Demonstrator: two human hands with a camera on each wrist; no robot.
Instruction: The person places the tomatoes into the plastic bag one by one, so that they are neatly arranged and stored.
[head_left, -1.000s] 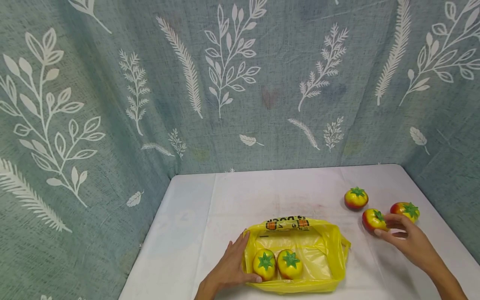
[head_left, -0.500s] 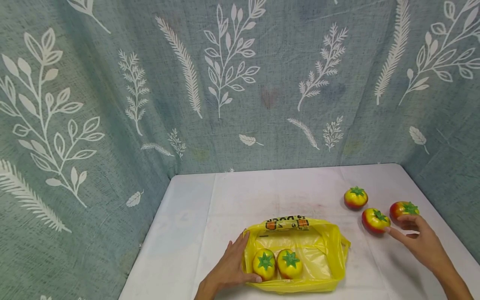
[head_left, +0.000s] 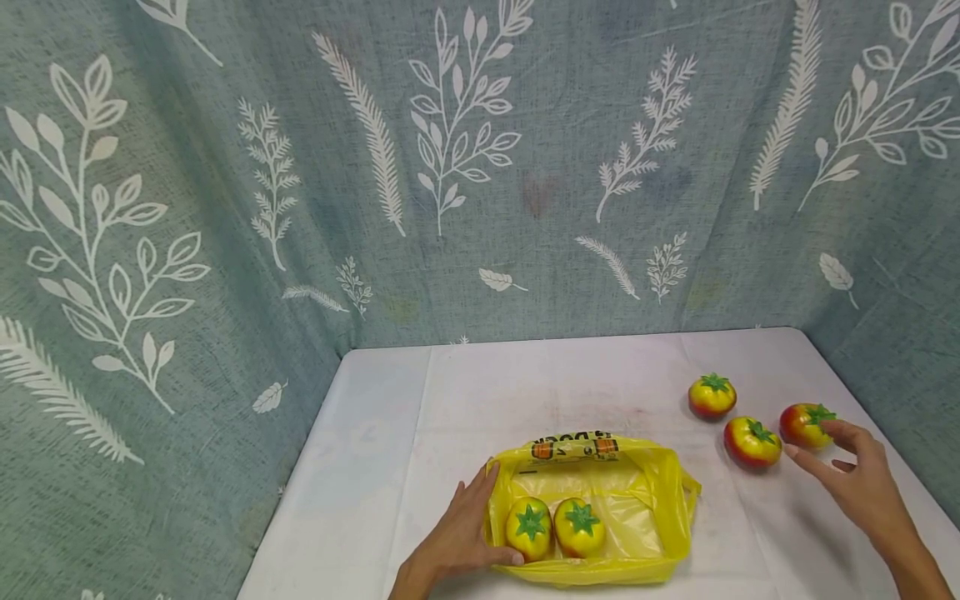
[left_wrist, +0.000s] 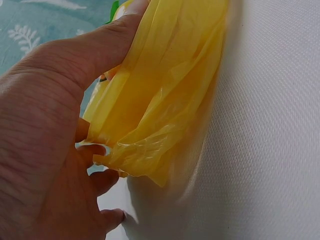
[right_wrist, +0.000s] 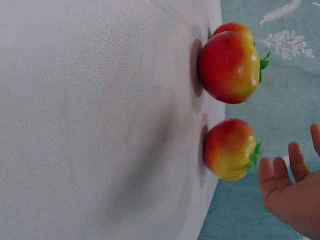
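A yellow plastic bag (head_left: 637, 571) stands open-mouthed on the table, with two glossy yellow-red tomatoes (head_left: 529, 530) (head_left: 579, 528) inside at its left. My left hand (head_left: 468, 529) holds the bag's left front corner. The left wrist view shows its thumb over the bag's yellow film (left_wrist: 160, 100), with the other fingers partly hidden behind. Three more tomatoes lie to the right: one at the back (head_left: 712, 397), one in the middle (head_left: 752, 442) and one at the far right (head_left: 804, 423). My right hand (head_left: 858, 475) hovers beside the far-right tomato, fingers spread and holding nothing.
A white cloth covers the table (head_left: 390, 417). Blue-green curtains (head_left: 540, 183) with white leaf prints hang behind it and along both sides. The bag's handle (head_left: 692, 492) sticks out at its right end.
My right hand has left the middle tomato and shifted right, to the near side of the far-right tomato. The left hand and the bag have stayed in place.
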